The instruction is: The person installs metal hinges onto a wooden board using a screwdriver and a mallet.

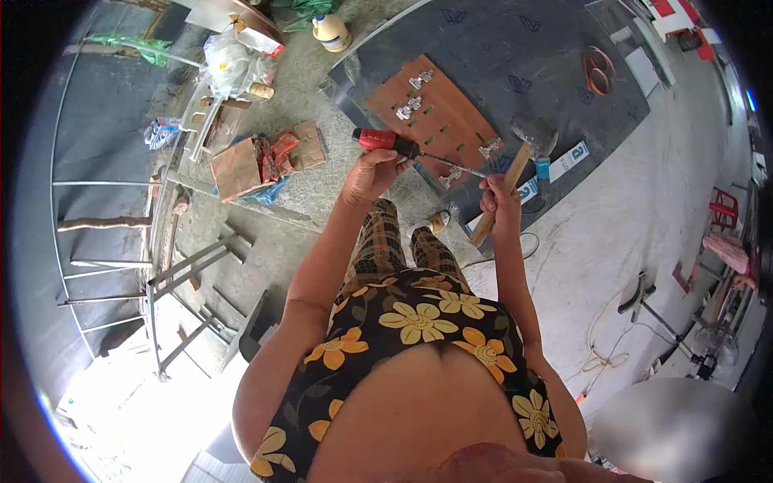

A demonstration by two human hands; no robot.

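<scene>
While a red-handled screwdriver [409,149] is gripped by the left hand [377,173] and a hammer [522,165] by the right hand [501,200], the brown board [436,118] is seen beyond both; its long axis is slanted far-left to near-right.

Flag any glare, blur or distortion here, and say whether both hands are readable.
Head view: wide-angle bending towards the edges, corners falling to black; head view: white glare washing out the lower left; head view: an oval patch lower right blurred beyond recognition; head view: left hand on the screwdriver and right hand on the hammer both readable.
</scene>
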